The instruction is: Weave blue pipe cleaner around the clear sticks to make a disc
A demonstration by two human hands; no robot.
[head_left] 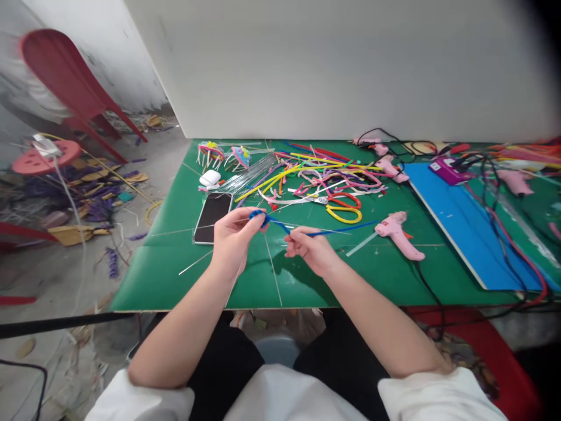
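As my left hand (234, 237) pinches a small blue coil (258, 218) near the middle of the head view, thin wires (272, 266) fan out around it, one toward six o'clock over the green table (162, 280). A blue strand (279, 223) runs from it toward four o'clock, where my right hand (309, 248) is clamped on it, its loose tail (346, 227) reaching three o'clock. I expect it light, soft and bendy, best held close to the coil. It looks slim and deep blue.
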